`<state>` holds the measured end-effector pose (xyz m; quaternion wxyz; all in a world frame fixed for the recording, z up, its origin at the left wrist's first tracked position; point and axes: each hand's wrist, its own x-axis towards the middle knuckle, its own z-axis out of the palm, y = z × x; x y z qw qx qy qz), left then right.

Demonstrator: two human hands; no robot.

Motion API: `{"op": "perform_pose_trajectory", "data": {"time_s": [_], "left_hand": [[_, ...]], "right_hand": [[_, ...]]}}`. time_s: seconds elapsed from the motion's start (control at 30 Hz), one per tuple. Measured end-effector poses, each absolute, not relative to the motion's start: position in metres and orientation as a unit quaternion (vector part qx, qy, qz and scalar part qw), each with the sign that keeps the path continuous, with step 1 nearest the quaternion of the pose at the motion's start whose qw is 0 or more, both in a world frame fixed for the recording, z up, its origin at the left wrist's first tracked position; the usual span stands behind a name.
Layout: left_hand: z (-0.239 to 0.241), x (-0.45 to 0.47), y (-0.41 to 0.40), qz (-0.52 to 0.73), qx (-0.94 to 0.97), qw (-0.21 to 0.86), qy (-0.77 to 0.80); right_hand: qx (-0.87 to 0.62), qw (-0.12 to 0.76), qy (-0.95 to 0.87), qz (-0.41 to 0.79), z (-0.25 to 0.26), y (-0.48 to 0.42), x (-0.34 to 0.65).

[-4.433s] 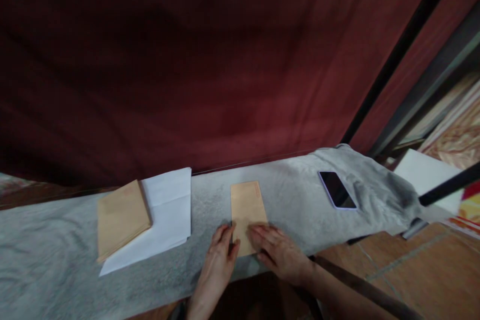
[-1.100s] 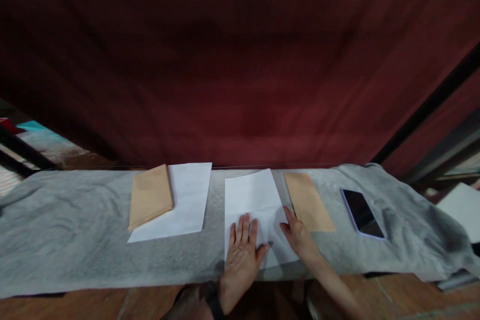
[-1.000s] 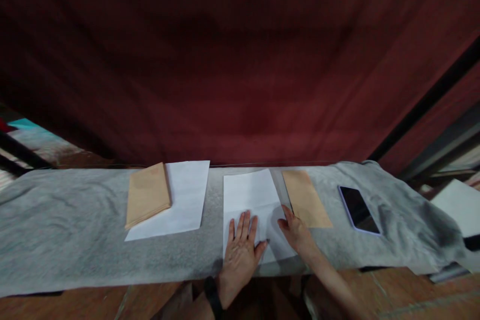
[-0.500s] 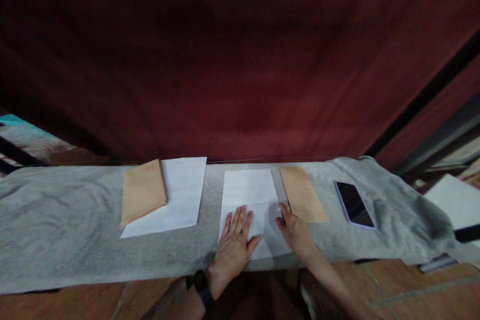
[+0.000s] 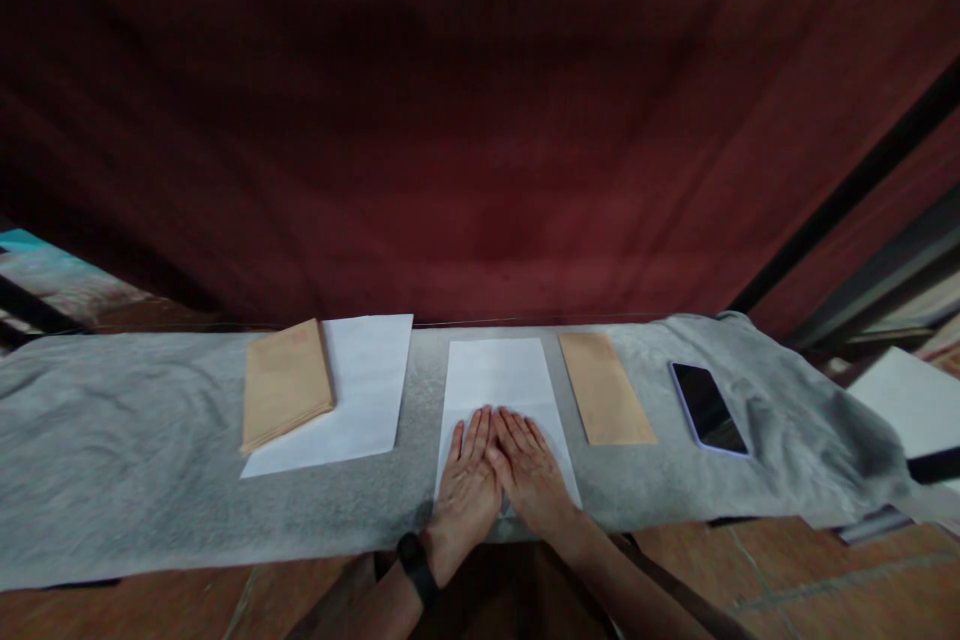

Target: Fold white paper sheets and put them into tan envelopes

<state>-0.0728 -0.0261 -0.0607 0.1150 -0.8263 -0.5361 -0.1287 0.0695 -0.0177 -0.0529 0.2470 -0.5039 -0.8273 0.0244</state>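
A white sheet of paper (image 5: pixel 499 372) with a crease across it lies in front of me on the grey cloth. Flat on its near half rests my left hand (image 5: pixel 469 475), fingers stretched out, a black band on the wrist. My right hand (image 5: pixel 531 468) lies flat beside it, its thumb touching or overlapping the left hand. Neither hand grips anything. Just right of the sheet is a single brown envelope (image 5: pixel 607 390). The near part of the sheet is mostly hidden under my hands and wrists.
To the left, a stack of brown envelopes (image 5: pixel 285 385) sits partly over white paper (image 5: pixel 369 385). A phone (image 5: pixel 709 408) with a purple edge lies at the right. The grey cloth (image 5: pixel 150 480) covers the narrow surface; behind it hangs a dark red curtain (image 5: pixel 480 170).
My right hand has moved left from the sheet's right edge and now lies flat next to my left hand. The left hand has stayed nearly in place; the sheet looks unmoved.
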Motion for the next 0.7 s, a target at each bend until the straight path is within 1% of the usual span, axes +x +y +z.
{"op": "perform_pose_trajectory", "data": {"time_s": [0.23, 0.4, 0.7], "left_hand": [[-0.064, -0.095, -0.024, -0.155, -0.789, 0.107, -0.585], [-0.061, -0.107, -0.027, -0.166, -0.764, 0.123, -0.611], [-0.065, -0.121, -0.03, -0.203, -0.726, 0.122, -0.646]], "right_hand": [[-0.535, 0.226, -0.812, -0.059, -0.056, -0.016, 0.093], [-0.566, 0.205, -0.792, -0.103, -0.059, -0.017, 0.107], [-0.593, 0.227, -0.761, -0.133, -0.07, -0.023, 0.123]]}}
